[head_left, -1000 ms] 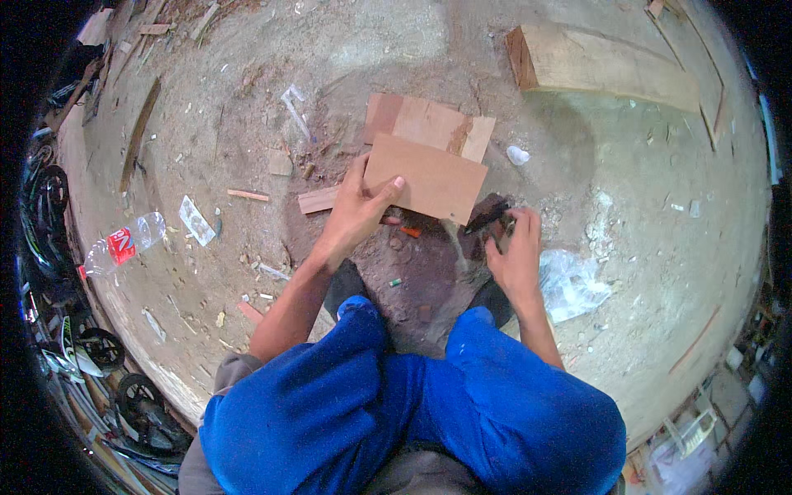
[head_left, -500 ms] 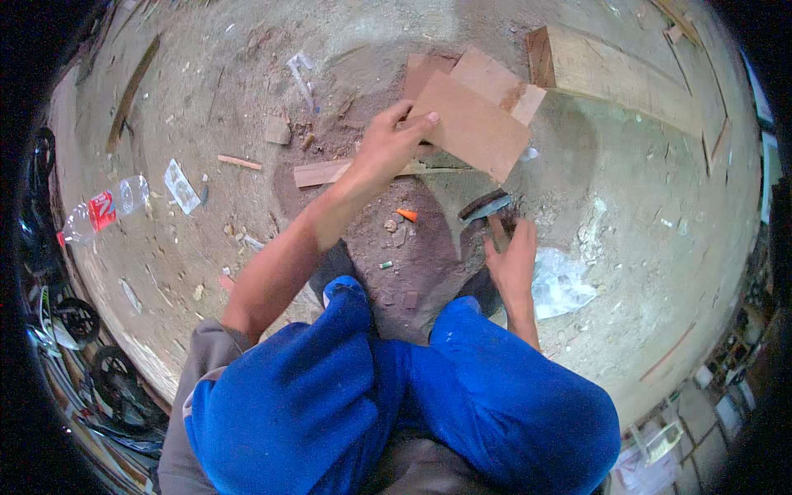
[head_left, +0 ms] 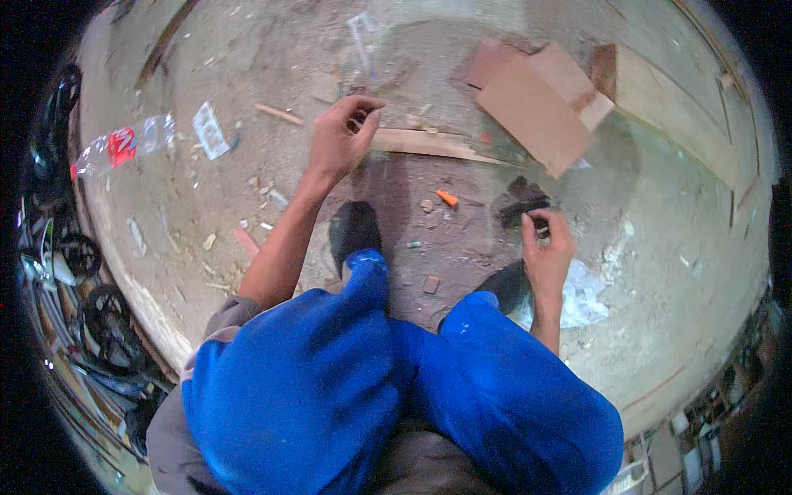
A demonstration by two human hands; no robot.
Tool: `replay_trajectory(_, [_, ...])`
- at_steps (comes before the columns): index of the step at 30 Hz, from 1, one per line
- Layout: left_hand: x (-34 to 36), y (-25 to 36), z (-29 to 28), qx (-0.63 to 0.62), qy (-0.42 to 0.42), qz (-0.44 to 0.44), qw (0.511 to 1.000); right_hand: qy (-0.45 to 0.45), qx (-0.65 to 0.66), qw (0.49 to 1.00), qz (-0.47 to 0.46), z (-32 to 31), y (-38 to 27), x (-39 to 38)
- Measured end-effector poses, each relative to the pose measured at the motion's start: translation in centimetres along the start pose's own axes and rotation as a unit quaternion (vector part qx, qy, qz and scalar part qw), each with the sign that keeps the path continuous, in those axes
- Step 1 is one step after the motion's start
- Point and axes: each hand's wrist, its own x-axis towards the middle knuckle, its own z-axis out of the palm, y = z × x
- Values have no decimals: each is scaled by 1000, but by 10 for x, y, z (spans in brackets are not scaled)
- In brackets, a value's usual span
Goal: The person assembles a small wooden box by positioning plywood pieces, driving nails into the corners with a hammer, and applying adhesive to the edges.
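Note:
My left hand hovers by the left end of a pale wooden strip, its fingers curved and apart from the thumb, with nothing visible in them. Thumb and forefinger of my right hand are bent together at a dark object, blurred by motion, over the ground in front of my right foot. Its kind cannot be made out. A flat brown board, like thin plywood or cardboard, lies on other brown pieces beyond my right hand. A small orange cone-shaped piece lies between my feet.
A thick wooden beam lies at the far right. At left are a clear plastic bottle and a flat printed wrapper. Crumpled clear plastic is beside my right wrist. Wheels and metal parts crowd the left edge.
My left hand has let go of the brown board and drawn back to the left. The board lies on the other pieces. The dark object stays at my right fingertips. The whole view has shifted.

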Motion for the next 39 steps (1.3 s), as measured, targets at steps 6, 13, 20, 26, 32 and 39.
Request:
replay_trajectory(6, [-33,-46,-59,38,82,-67,994,96,-54,993,-39,3,5,-11])
replay_trajectory(13, [-29,-68,-73,72,172,-51,981,70,-99,991,-52,10,27,-32])
replay_trajectory(20, [-43,-120,-137,113,211,-113,964,33,-127,991,0,17,44,-40])
replay_trajectory(26, [-52,-168,-138,64,178,-108,976,59,-120,991,25,-9,40,-51])
replay_trajectory(32, [-79,-148,-158,182,142,-156,960,166,-171,964,119,-84,46,-71])
replay_trajectory(39, [-42,-97,-110,131,133,-178,966,76,-131,950,272,-112,119,-163])
